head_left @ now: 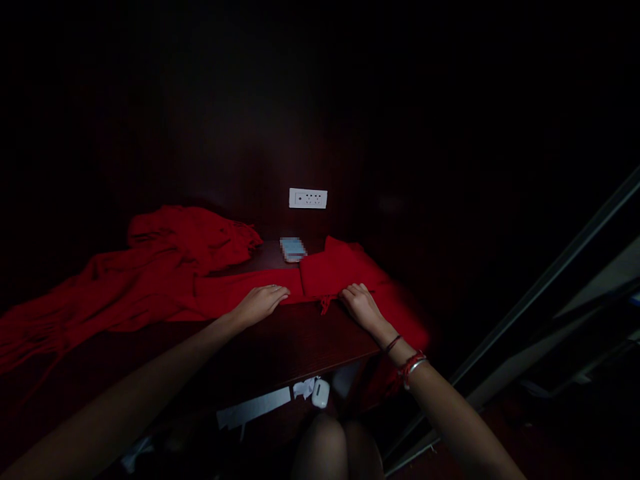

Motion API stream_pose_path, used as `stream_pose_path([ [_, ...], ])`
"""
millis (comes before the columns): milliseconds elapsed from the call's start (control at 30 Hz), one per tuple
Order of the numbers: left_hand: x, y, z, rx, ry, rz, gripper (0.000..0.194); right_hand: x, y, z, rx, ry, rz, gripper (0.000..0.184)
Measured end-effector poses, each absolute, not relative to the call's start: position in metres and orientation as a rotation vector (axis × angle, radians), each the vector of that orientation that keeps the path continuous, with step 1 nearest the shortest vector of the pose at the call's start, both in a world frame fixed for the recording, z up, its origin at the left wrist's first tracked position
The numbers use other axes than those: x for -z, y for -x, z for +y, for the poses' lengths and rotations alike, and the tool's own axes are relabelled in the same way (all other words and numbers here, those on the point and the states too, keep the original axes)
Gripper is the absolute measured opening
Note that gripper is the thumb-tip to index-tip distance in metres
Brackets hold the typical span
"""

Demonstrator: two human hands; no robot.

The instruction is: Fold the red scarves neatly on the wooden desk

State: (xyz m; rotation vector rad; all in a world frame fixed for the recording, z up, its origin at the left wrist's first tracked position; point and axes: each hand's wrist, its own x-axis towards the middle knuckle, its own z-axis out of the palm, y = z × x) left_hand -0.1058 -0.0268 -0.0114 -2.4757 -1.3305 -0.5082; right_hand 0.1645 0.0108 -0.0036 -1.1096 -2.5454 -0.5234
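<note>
A long red scarf (220,293) with fringed ends stretches across the dark wooden desk. Its right part is folded over into a flat layer (340,270), and a small tuft of fringe hangs at the near edge. My left hand (263,301) pinches the near edge of the scarf just left of the fold. The near edge of the folded layer is between the curled fingers of my right hand (359,303), which wears bracelets at the wrist. My fingertips are partly hidden against the cloth.
Behind the scarf lies a blurred pale blue flat object (293,249), below a white wall socket (308,199). More bunched red fabric (185,233) is at the back left. Under the desktop are a white earbud case (321,393), crumpled paper (304,388) and a pale strip (257,407).
</note>
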Motion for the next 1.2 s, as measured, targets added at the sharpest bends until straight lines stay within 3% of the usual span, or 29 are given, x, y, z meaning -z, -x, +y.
stream_pose_path([
  [500,0.006,0.103,-0.034,0.384,2.487,-1.176,0.027,-0.001,-0.162,0.005,0.554,1.054,-2.583,0.016],
  [967,0.006,0.102,-0.034,0.331,2.408,-1.246,0.026,-0.024,-0.116,-0.012,0.425,0.798,-2.692,0.027],
  [1200,0.006,0.102,-0.035,0.374,2.378,-1.316,0.026,-0.018,-0.083,-0.001,0.437,0.777,-2.768,0.016],
])
